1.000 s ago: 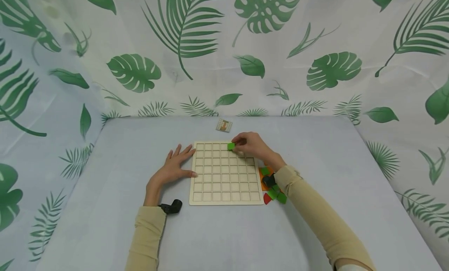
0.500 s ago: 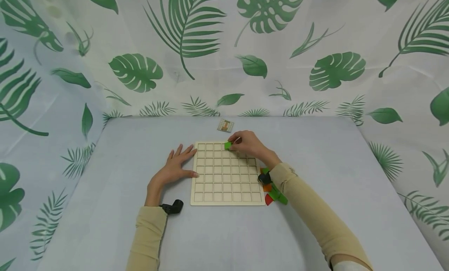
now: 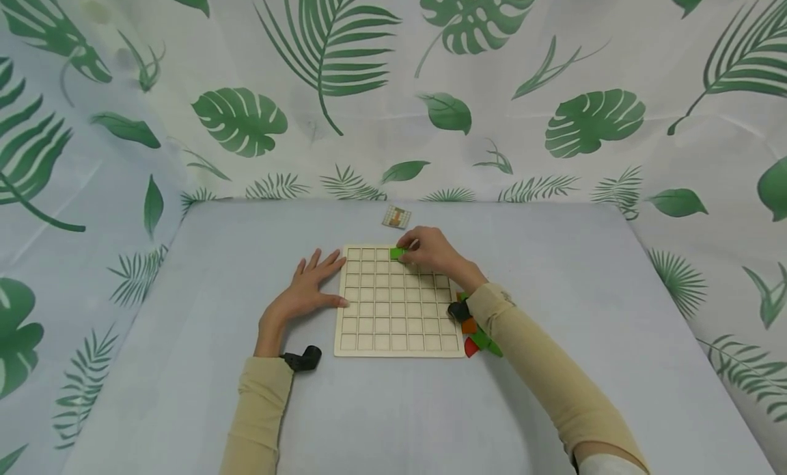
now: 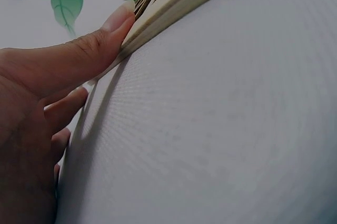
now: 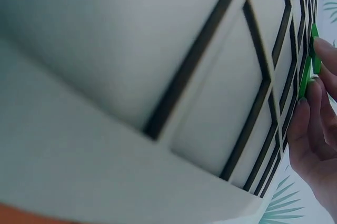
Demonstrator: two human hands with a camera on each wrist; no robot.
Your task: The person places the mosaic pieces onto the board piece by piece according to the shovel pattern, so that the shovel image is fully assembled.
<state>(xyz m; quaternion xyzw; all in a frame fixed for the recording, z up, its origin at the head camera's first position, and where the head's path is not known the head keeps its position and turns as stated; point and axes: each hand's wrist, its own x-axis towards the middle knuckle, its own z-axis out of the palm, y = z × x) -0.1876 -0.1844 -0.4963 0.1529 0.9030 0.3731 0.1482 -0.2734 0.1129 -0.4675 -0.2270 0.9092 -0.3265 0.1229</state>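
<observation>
A wooden grid board [image 3: 381, 337] of square cells lies on the table. My right hand [image 3: 432, 249] pinches a green square tile [image 3: 396, 253] at a cell in the board's far row. In the right wrist view, fingertips meet the green tile [image 5: 316, 56] low against the grid; a second green strip [image 5: 304, 79] shows right beside it, and I cannot tell if it is a separate tile. My left hand [image 3: 307, 289] lies spread at the board's left edge. In the left wrist view, the thumb [image 4: 108, 34] of that hand rests on the rim.
A small patterned card [image 3: 396, 216] lies beyond the board. By its right edge, partly under the right wrist, sit loose pieces: green tiles [image 3: 479, 339], an orange piece [image 3: 469, 325] and a red piece [image 3: 471, 347]. Leaf-printed cloth stands behind and at the sides.
My right hand has moved slightly left along the far row with the green tile, which now sits lower and flatter against the board. The left hand keeps its place.
</observation>
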